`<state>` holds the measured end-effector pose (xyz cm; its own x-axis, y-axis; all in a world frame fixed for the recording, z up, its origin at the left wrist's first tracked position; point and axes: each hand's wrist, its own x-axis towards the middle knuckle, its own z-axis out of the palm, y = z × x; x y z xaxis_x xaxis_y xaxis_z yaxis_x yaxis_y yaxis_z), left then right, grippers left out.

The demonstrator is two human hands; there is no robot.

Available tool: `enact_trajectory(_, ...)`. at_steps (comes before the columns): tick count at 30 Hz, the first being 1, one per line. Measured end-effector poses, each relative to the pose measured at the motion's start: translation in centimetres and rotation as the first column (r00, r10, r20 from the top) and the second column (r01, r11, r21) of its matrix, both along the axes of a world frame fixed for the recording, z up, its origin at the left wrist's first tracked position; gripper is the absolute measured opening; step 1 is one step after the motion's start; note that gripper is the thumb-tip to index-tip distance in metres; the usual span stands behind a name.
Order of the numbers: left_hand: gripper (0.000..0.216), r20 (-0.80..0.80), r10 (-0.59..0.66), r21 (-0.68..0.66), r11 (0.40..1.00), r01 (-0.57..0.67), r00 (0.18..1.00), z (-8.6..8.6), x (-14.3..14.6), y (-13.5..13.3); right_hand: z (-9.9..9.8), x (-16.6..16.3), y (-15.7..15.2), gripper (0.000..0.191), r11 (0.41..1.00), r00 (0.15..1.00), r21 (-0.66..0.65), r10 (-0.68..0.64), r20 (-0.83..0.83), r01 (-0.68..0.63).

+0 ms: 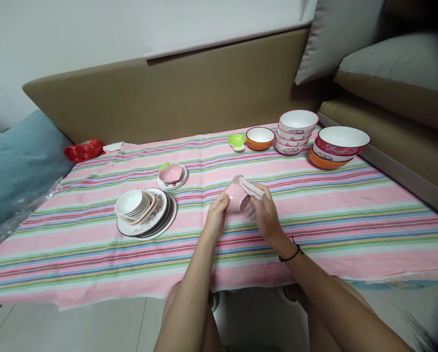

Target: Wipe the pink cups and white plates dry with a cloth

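Note:
A small pink bowl [235, 197] is held tilted on its side above the striped cloth, its round foot ring turned toward me. My left hand [216, 215] grips it from the left, thumb on the outer wall. In my right hand [266, 211] is a folded white cloth [251, 188], pressed against the bowl's right side. The lower part of the cloth and the fingers there look smeared by motion. The bowl's inside is hidden from view.
A striped tablecloth [105, 261] lies underneath. To the left are stacked plates and bowls [145, 215] and a pink dish [170, 173] on small plates. Farther right stand a green dish [237, 141], an orange bowl [260, 139] and two bowl stacks [295, 132]. Behind rises a brown backrest [204, 93].

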<state>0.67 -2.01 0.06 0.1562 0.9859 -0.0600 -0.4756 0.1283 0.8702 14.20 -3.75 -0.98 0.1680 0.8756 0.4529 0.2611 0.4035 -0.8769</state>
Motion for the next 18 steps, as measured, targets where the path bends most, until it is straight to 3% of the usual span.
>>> enact_trajectory(5, 0.036, -0.009, -0.032, 0.067, 0.997, 0.033, 0.999, -0.18, -0.01, 0.06, 0.87, 0.21, -0.21, 0.037, 0.957, 0.965, 0.178, 0.201, 0.171, -0.231)
enact_trajectory(10, 0.043, -0.005, -0.055, 0.06, 0.997, 0.055, 0.998, 0.12, 0.14, -0.14, 0.64, -0.09, -0.02, 0.039, 0.997, 0.993, 0.037, 0.064, -0.095, -0.061)
enact_trajectory(15, 0.038, -0.067, -0.046, 0.087, 0.995, 0.052, 0.997, 0.19, 0.18, -0.18, 0.91, -0.21, -0.18, 0.037, 0.958, 0.96, 0.188, 0.175, 0.216, -0.217)
enact_trajectory(18, 0.04, -0.042, -0.07, 0.083, 0.994, 0.074, 0.997, 0.27, 0.18, -0.28, 0.99, -0.45, -0.26, 0.04, 0.979, 0.99, 0.151, 0.123, 0.075, -0.134)
